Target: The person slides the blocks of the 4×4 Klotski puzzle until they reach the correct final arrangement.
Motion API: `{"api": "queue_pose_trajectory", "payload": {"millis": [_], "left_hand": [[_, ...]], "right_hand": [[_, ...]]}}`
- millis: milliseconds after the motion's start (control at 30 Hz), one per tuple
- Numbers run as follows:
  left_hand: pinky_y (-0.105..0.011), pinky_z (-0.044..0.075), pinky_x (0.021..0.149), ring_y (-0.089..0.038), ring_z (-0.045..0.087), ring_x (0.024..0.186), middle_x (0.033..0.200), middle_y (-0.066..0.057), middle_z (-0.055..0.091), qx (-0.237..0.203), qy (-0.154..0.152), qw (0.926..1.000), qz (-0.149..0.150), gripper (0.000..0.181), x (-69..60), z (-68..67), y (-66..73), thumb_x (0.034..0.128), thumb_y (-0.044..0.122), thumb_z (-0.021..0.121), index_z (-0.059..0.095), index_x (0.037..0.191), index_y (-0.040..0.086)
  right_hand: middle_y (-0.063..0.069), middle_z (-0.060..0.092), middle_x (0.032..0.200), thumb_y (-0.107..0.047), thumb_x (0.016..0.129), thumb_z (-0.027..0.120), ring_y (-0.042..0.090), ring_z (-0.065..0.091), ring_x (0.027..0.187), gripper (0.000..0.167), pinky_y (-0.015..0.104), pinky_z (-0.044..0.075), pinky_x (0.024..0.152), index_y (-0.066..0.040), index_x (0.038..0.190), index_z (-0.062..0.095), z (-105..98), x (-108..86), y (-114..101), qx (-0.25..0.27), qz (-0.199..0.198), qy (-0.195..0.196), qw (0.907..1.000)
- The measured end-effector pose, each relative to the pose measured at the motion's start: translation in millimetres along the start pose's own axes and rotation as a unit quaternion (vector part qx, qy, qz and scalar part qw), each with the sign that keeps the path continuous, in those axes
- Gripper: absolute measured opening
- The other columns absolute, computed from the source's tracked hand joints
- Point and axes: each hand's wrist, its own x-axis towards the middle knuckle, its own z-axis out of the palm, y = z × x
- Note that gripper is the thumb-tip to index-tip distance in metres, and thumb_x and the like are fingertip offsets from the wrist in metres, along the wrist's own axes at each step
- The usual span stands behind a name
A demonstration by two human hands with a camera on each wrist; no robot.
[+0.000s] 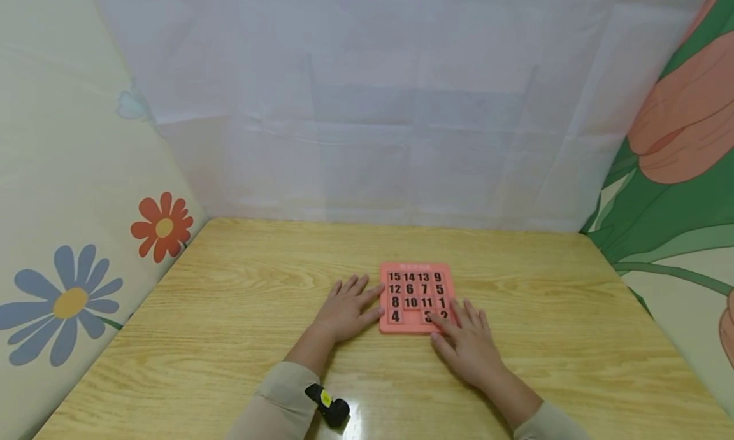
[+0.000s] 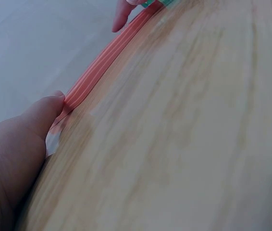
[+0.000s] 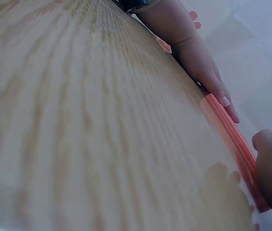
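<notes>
A pink sliding number puzzle (image 1: 401, 329) lies flat on the table in the head view, its tiles printed with black numbers. In its bottom row a gap separates the 4 tile (image 1: 395, 316) from the 3 tile. My left hand (image 1: 344, 309) rests at the puzzle's left edge, fingers spread, with thumb and forefinger against the frame. On the other side, my right hand (image 1: 471, 347) reaches over the lower right corner. Its forefinger touches the 3 tile and partly covers it and the 2 tile. Both wrist views show only the puzzle's side edge (image 2: 95, 72), not its tiles.
The wood-grain table (image 1: 258, 268) stretches around the puzzle. A white sheet (image 1: 373, 160) hangs behind it, and flower-printed panels (image 1: 51, 191) stand at both sides. A black strap device (image 1: 332, 408) sits on the left sleeve.
</notes>
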Motion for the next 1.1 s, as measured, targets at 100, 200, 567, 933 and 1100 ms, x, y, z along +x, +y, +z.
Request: {"api": "queue_pose_trajectory", "payload": {"millis": [100,200,567,933,1100], "left_hand": [[-0.054,0.006,0.125,-0.033,0.014,0.153,0.164,-0.009,0.022,-0.001,0.0,1.0,0.0,0.061,0.0,0.0,-0.2,0.1001,0.057,0.04,0.033,0.154,0.03],[-0.054,0.005,0.125,-0.032,0.014,0.153,0.164,-0.009,0.022,0.0,0.0,1.0,0.0,0.061,0.0,0.6,-0.8,0.1,0.057,0.04,0.033,0.154,0.03],[-0.054,0.006,0.125,-0.032,0.015,0.153,0.163,-0.009,0.023,0.01,0.002,0.9999,-0.003,0.059,1.0,2.1,-1.2,0.1001,0.058,0.038,0.034,0.153,0.032],[-0.054,0.007,0.125,-0.033,0.015,0.152,0.163,-0.009,0.023,0.011,0.006,0.9999,-0.003,0.059,1.7,1.7,0.3,0.1004,0.058,0.038,0.035,0.153,0.031],[-0.054,0.007,0.124,-0.033,0.016,0.152,0.163,-0.01,0.024,0.007,0.008,0.9999,-0.003,0.059,1.5,1.8,1.0,0.1004,0.057,0.039,0.036,0.152,0.03]], "right_hand": [[0.02,0.035,0.156,-0.042,0.098,0.052,0.046,0.02,0.147,0.044,0.066,0.009,0.119,-0.021,0.137,0.059,1,0.8,-1,0.008,-0.003,0.006,0.9999],[0.019,0.035,0.156,-0.043,0.098,0.052,0.045,0.02,0.148,0.044,0.066,0.009,0.119,-0.023,0.138,0.058,3,3.1,-5,0.015,-0.007,0.003,0.9999],[0.017,0.031,0.159,-0.045,0.099,0.05,0.043,0.018,0.149,0.043,0.065,0.009,0.12,-0.026,0.137,0.059,15,15.2,-33,0.006,-0.043,-0.014,0.999],[0.017,0.03,0.16,-0.044,0.099,0.049,0.043,0.016,0.15,0.043,0.065,0.009,0.12,-0.027,0.138,0.058,22,18.2,-39,0.012,-0.059,-0.007,0.9982],[0.016,0.029,0.16,-0.045,0.099,0.049,0.043,0.016,0.15,0.043,0.066,0.009,0.119,-0.028,0.138,0.058,22,18.2,-38,0.01,-0.064,-0.013,0.9978]]}}
